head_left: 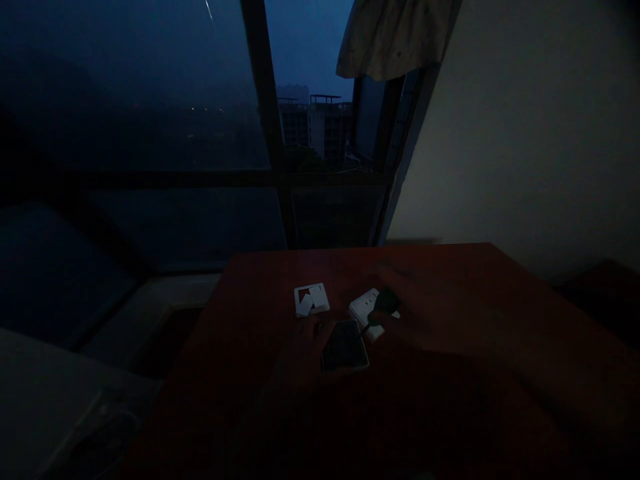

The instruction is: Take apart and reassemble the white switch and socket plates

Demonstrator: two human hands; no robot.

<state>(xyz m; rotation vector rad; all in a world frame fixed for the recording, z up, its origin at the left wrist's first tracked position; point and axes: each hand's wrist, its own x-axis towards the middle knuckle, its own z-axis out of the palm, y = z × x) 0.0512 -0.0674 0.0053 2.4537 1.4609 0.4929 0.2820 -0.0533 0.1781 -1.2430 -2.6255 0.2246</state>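
In the dim head view my left hand [307, 350] grips a square wall-switch-like piece [346, 347] with a pale rim and a dark inner face, low over the table. A screwdriver [385, 305] with a dark green handle is in my right hand [417, 307], its thin shaft slanting down left to the right edge of that square piece. Behind the screwdriver lies a white socket panel [363, 305] with small dark slots, partly covered. A white square frame [320, 290] sits beyond my left hand, with loose white plates in its opening. Darkness hides the screwdriver's tip.
Everything lies on a reddish-brown table [250, 320]. Past its far edge stands a dark-framed window [280, 177], with a curtain [395, 40] at the top. A pale wall [520, 133] rises on the right. Cables, hard to make out, lie at lower left.
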